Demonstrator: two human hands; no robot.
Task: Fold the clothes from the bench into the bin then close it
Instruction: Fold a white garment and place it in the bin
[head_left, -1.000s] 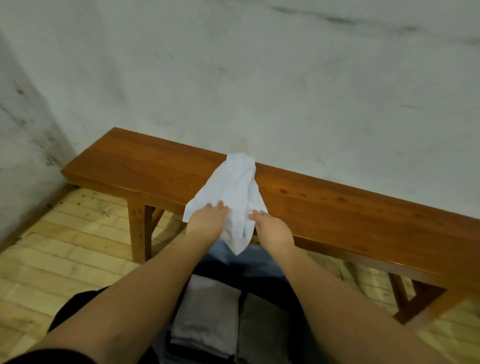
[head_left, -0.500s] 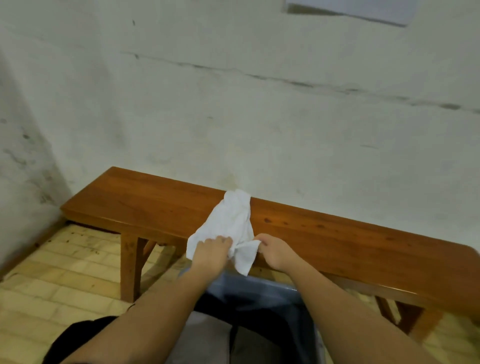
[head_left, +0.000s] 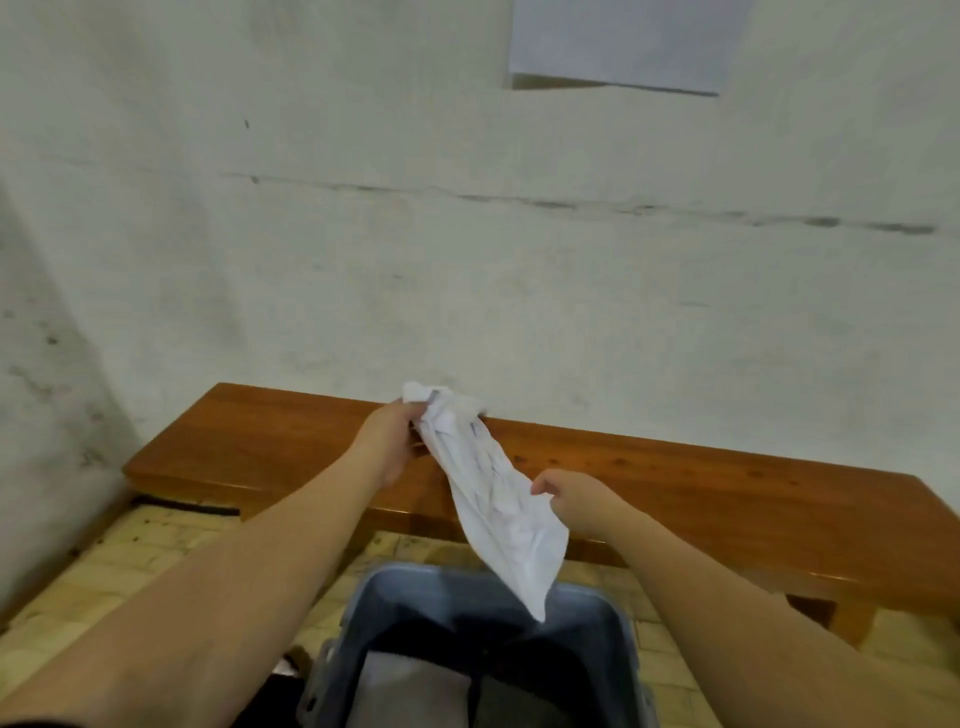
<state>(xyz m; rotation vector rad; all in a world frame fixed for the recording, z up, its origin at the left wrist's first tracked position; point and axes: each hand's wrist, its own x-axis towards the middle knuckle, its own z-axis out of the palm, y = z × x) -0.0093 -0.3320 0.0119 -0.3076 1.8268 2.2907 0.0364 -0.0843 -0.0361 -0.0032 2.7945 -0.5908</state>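
Observation:
A crumpled white garment (head_left: 493, 493) hangs in the air in front of the wooden bench (head_left: 701, 478). My left hand (head_left: 389, 441) grips its upper end, raised above the bench top. My right hand (head_left: 571, 499) pinches its lower right edge. The garment's free corner dangles over the open grey-blue bin (head_left: 415, 582) below. Inside the bin lie folded grey clothes (head_left: 410, 691), partly cut off by the frame's lower edge.
A stained white wall (head_left: 467, 260) rises right behind the bench, with a pale sheet (head_left: 618, 41) fixed high on it. A side wall closes in at the left. Light wooden floor (head_left: 104, 561) shows beneath the bench.
Both hands have lifted the white garment off the bench; the left hand rose to its top end and the right moved out to the right. The view tilted upward.

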